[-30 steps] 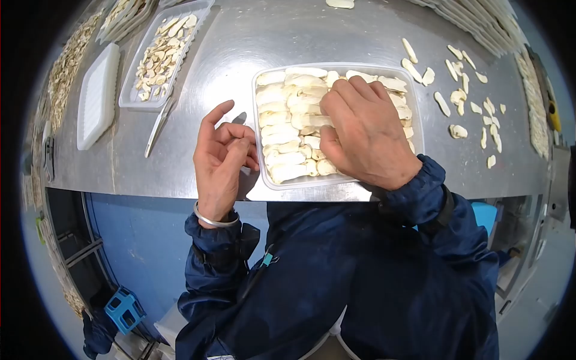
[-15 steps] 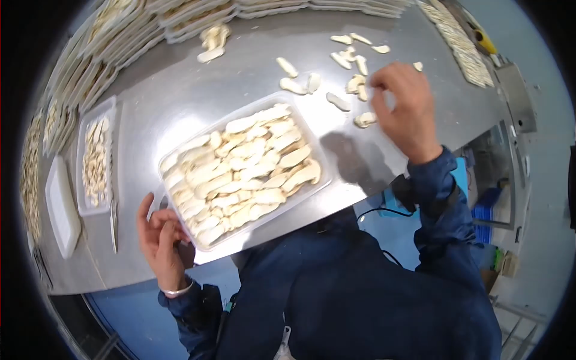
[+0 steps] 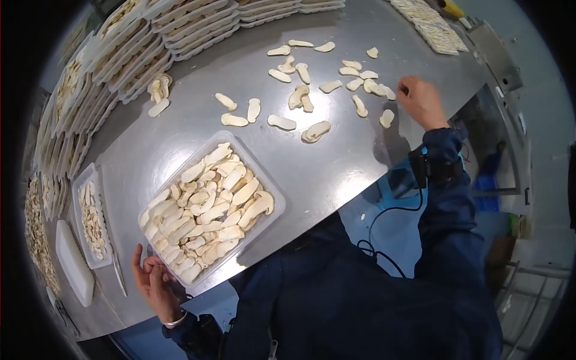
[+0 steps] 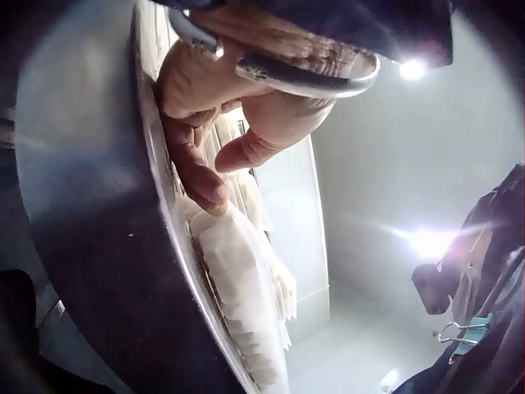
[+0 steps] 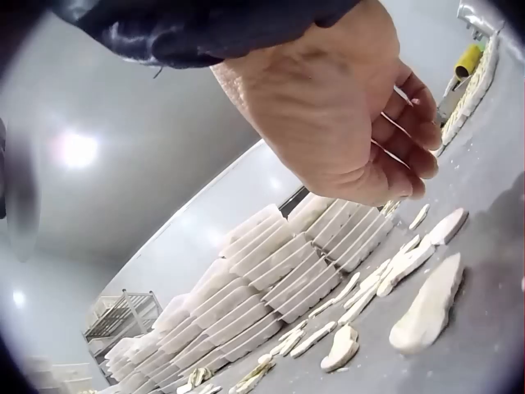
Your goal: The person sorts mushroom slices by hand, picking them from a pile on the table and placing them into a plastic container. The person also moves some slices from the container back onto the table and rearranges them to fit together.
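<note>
A clear plastic tray (image 3: 273,207) full of mushroom slices (image 3: 216,210) sits near the table's front edge. Beside its near left corner is my left hand (image 3: 155,285), thumb and fingers loosely bent. The left wrist view shows the fingertips of that hand (image 4: 217,131) right at the tray's side (image 4: 234,271). Off to the right, my right hand (image 3: 422,102) hovers above the tabletop with relaxed, bent fingers and nothing visible in them. Close to it lie loose mushroom slices (image 3: 387,118). The right wrist view has this hand (image 5: 336,115) raised over a large slice (image 5: 428,308).
Stacked filled trays (image 3: 198,27) line the back and left. A smaller tray of mushroom pieces (image 3: 93,219), a white upturned tray (image 3: 73,264) and a knife (image 3: 119,273) lie at the left. More slices are scattered mid-table (image 3: 300,98).
The right hand has left the tray and moved far right, past the scattered slices. The left hand stays by the tray's corner. The head view has swung to the right.
</note>
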Demonstrator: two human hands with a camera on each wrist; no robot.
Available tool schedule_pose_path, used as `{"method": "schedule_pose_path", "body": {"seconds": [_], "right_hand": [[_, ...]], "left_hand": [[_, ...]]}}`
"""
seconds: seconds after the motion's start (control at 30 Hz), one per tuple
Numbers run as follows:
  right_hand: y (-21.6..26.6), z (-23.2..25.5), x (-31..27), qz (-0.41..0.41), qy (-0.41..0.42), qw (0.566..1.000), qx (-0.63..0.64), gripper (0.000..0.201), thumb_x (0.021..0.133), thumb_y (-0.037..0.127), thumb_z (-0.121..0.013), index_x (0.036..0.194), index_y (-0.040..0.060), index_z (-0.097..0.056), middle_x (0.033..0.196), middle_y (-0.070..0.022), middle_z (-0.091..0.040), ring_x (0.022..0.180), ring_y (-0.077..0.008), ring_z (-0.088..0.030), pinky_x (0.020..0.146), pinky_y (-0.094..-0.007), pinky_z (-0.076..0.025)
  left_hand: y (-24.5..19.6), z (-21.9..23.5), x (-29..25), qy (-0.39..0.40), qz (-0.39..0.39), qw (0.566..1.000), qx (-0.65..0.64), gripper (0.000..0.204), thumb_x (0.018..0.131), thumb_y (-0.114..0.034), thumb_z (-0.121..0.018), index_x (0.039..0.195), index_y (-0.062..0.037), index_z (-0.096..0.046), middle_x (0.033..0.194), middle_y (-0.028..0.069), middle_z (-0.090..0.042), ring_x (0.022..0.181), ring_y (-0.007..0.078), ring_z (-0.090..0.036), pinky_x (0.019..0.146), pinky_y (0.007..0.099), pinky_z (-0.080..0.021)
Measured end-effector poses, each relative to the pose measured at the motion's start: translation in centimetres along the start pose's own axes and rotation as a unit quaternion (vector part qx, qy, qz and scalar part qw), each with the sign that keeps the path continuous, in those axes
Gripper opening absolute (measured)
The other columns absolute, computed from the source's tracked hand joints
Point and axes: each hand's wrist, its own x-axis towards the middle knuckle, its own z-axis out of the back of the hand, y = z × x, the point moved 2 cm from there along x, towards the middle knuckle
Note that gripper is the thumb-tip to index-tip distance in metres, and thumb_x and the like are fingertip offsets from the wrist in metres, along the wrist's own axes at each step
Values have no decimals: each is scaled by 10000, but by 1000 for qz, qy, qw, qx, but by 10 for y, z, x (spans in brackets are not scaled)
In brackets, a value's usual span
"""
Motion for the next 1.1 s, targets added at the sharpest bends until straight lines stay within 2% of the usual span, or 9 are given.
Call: {"method": "schedule_pose_path", "body": {"seconds": [0.1, 0.3, 0.4, 0.5, 0.6, 0.7, 0.9, 1.0, 1.1], "right_hand": [[9, -4, -1, -17, 30, 998, 52, 206, 774, 174, -594, 916, 36, -652, 925, -155, -622, 856, -351, -608, 745, -442, -477], [14, -21, 9, 45, -4, 998, 36, 326, 759, 198, -626, 1026, 12, -638, 991, -172, -593, 911, -347, -587, 794, -430, -469], [18, -22, 10, 41, 5, 999, 8, 301, 766, 189, -625, 1004, 5, -632, 994, -171, -597, 923, -352, -587, 795, -429, -468], [32, -7, 8, 38, 3, 999, 33, 254, 770, 149, -626, 983, 11, -634, 990, -166, -598, 942, -352, -585, 792, -423, -472], [75, 10, -11, 114, 35, 988, 93, 219, 778, 110, -618, 976, 18, -632, 962, -151, -589, 911, -340, -583, 775, -411, -476], [123, 6, -33, 246, 32, 951, 187, 233, 773, 93, -622, 995, 23, -624, 945, -138, -577, 881, -323, -578, 768, -398, -475], [137, -16, -36, 231, 55, 958, 162, 159, 781, 70, -599, 930, 18, -587, 963, -132, -571, 866, -309, -563, 757, -394, -463], [138, -14, -39, 166, 99, 963, 185, 112, 789, 59, -585, 892, 19, -567, 897, -139, -574, 801, -307, -565, 716, -389, -461], [130, -15, -43, 137, 89, 956, 244, 100, 784, 42, -586, 878, 20, -558, 805, -138, -565, 730, -309, -564, 663, -383, -454]], "left_hand": [[-2, -3, -1, -5, 2, 1000, 6, 530, 899, -33, -523, 1390, 32, -336, 875, 49, -589, 620, 45, -483, 525, 163, -404], [-2, -5, -1, -15, 3, 1000, 6, 530, 898, -22, -517, 1394, 29, -338, 877, 51, -589, 620, 44, -481, 527, 167, -406], [-1, -5, -2, -19, 6, 1000, 6, 527, 899, -17, -513, 1394, 29, -339, 877, 52, -588, 615, 43, -476, 528, 167, -407], [-1, -5, -1, -18, 6, 1000, 2, 524, 899, -13, -511, 1392, 29, -341, 877, 53, -588, 608, 41, -469, 528, 166, -410], [-1, -5, -1, -14, 2, 1000, -1, 520, 898, -7, -507, 1391, 28, -343, 877, 54, -588, 605, 40, -470, 527, 164, -414], [1, -5, 0, -14, -1, 1000, -3, 517, 896, 0, -499, 1389, 27, -345, 877, 57, -589, 608, 43, -481, 523, 162, -421], [2, -2, 0, -2, -10, 1000, -12, 508, 895, 7, -484, 1384, 24, -349, 873, 67, -591, 618, 52, -508, 515, 165, -443], [1, -6, -1, -8, -11, 1000, -9, 514, 906, -16, -497, 1390, 38, -334, 869, 61, -582, 607, 44, -487, 530, 161, -417], [1, -6, -1, -4, -13, 1000, -11, 518, 913, -30, -507, 1393, 44, -327, 869, 57, -579, 601, 41, -477, 536, 161, -404]]}}
